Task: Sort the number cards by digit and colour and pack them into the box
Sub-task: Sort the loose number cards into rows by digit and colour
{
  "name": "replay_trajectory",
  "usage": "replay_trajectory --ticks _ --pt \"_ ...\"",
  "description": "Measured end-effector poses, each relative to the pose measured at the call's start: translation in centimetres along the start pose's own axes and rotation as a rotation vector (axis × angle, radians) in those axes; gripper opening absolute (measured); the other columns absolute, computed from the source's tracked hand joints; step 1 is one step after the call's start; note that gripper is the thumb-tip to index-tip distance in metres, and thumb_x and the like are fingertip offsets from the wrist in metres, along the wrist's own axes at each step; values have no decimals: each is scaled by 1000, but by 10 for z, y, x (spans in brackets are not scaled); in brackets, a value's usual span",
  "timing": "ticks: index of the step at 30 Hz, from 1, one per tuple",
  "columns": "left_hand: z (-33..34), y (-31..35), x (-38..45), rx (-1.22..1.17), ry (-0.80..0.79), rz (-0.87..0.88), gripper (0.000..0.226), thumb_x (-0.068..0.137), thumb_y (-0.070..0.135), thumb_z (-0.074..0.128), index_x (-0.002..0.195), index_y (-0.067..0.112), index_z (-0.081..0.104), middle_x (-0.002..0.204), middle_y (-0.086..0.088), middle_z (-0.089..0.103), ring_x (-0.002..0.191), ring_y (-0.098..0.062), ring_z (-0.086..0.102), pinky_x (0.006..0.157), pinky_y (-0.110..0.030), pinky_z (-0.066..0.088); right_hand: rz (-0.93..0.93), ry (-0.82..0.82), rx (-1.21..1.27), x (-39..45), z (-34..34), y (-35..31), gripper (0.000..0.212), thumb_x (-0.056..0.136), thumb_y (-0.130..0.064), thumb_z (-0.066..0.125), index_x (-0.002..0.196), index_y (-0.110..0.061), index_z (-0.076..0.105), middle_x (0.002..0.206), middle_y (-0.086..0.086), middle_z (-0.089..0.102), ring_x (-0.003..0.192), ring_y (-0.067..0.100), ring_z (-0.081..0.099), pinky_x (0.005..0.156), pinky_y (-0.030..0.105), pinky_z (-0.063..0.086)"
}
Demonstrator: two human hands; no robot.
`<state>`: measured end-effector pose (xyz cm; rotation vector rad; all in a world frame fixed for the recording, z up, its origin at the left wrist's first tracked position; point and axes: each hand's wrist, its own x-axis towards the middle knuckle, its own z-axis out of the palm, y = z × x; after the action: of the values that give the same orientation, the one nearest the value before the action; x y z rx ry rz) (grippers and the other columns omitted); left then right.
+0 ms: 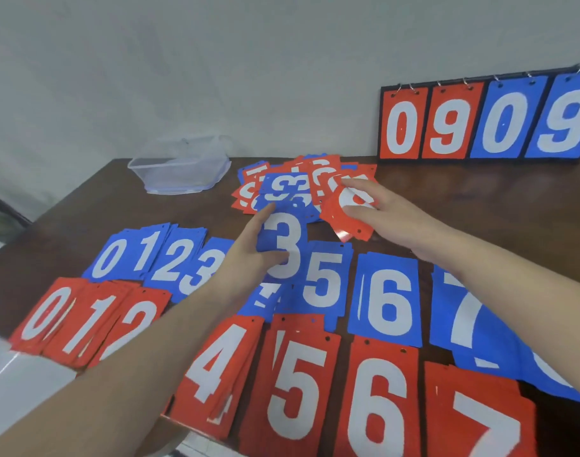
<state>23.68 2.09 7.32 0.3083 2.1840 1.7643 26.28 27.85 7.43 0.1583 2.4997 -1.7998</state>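
A dark wooden table fills the view, seen from above by the person working at it. At far left, near the back edge, sits a clear plastic box. In front of it lie two rows of sorted card stacks: a blue row running 0, 1, 2, 3, then 5, 6, 7, and nearer the viewer a red row showing 0, 1, 2, 4, 5, 6, 7. In the middle, the left hand grips a blue 3 card, thumb curled across its face, held above the blue row. Behind it is an unsorted pile of mixed red and blue cards. The right hand pinches a red card at that pile's right edge; its digit is hidden. At far right a flip scoreboard stands against the wall, reading 0, 9, 0, 9.
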Motion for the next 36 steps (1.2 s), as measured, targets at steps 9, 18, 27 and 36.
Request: replay_trajectory --ticks 9,18,27,36 --pt "24 9 -48 -120 90 -103 12 99 29 63 105 31 73 103 16 76 103 -6 71 102 -41 50 -144 -115 -85 -19 57 -15 58 94 -46 66 136 -59 29 131 -3 61 102 12 69 89 34 59" --pt "0 10 -65 -142 140 -171 11 99 19 62 98 16 73 99 -8 78 90 -27 76 80 -39 62 -347 44 -686 -23 71 -31 46 81 -60 71 120 -41 56 152 -7 35 144 19 27 118 46 23" --pt "-76 -5 -38 -216 226 -208 21 99 13 59 100 24 77 92 2 79 86 -21 75 81 -40 61 -42 12 -336 -17 102 -68 12 95 -38 68 95 -27 63 95 -4 71 80 17 70 66 28 51" --pt "-153 -46 7 180 131 -93 28 97 3 55 105 28 66 118 4 65 89 -14 66 71 -21 54 260 183 -17 -4 130 -57 20 96 -19 68 112 -22 57 97 3 72 73 15 71 57 26 52"
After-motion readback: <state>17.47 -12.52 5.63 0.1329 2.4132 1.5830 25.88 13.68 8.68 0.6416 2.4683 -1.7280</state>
